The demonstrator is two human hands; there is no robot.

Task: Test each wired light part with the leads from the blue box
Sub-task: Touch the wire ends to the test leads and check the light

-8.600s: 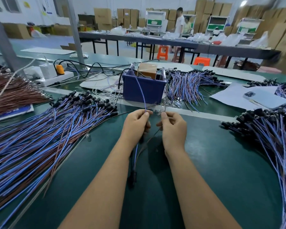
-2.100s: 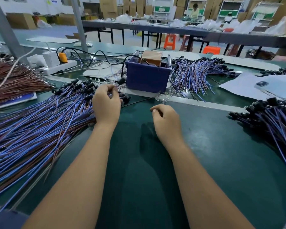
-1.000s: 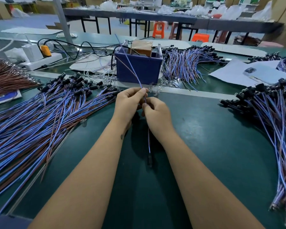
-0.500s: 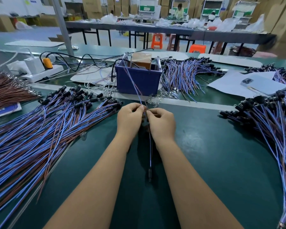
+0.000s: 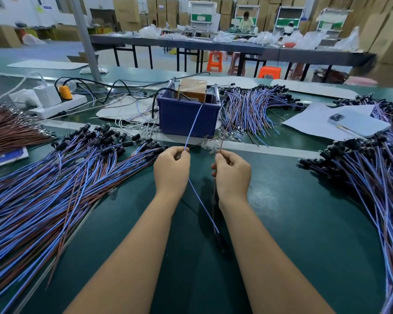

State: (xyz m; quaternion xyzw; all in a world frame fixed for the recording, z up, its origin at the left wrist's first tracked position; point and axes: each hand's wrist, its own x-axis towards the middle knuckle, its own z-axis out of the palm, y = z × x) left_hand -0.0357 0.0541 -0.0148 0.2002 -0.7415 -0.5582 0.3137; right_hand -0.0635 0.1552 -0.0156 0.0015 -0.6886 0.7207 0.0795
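While you lean over the green bench (image 5: 281, 223), your left hand (image 5: 171, 165) pinches a blue wire (image 5: 194, 125) between thumb and forefinger, and your right hand (image 5: 233, 172) pinches a brown wire (image 5: 225, 132) the same way; the hands sit side by side but apart, just short of the blue box (image 5: 187, 117). Both wires slant up and away toward the box. Below your hands a blue and a brown strand run back between your forearms to a small dark part (image 5: 220, 240) lying on the bench; whether its lamp is lit you cannot tell. A big heap of wired parts (image 5: 55, 182) fans out on your left, another heap (image 5: 372, 173) curves along your right, and a third bundle (image 5: 252, 107) lies just right of the box. A power strip (image 5: 57, 106) sits far left, and a phone (image 5: 359, 122) rests on white paper far right.
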